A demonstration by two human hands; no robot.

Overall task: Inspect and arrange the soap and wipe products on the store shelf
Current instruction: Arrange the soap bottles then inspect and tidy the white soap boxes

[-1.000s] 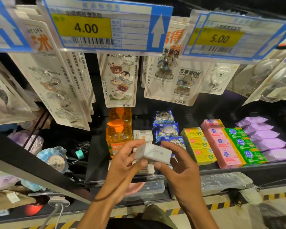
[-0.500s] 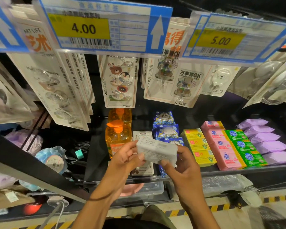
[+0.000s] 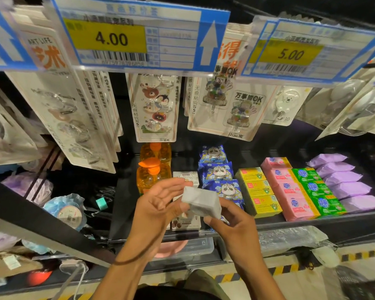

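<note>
I hold a small white soap box (image 3: 201, 201) in front of the black shelf (image 3: 312, 219). My right hand (image 3: 232, 226) grips it from below and the right, fingers curled round its lower edge. My left hand (image 3: 158, 208) touches its left end, fingers spread and nearly straight. Behind the box on the shelf lie more white soap boxes (image 3: 185, 177), blue panda wipe packs (image 3: 217, 172), yellow soap boxes (image 3: 260, 191), pink soap boxes (image 3: 288, 191), green soap boxes (image 3: 316, 189) and purple wipe packs (image 3: 342, 180).
Two orange pump bottles (image 3: 153, 169) stand left of the white boxes. Carded hook packs (image 3: 154, 109) hang above the shelf under price tags (image 3: 128, 37). Bags and a tape roll (image 3: 68, 211) fill the left bay. A clear bin (image 3: 188, 247) sits below.
The box has been turned in my hands and now sits tilted down to the right. My left hand's fingers have loosened and spread; the right hand has shifted under the box.
</note>
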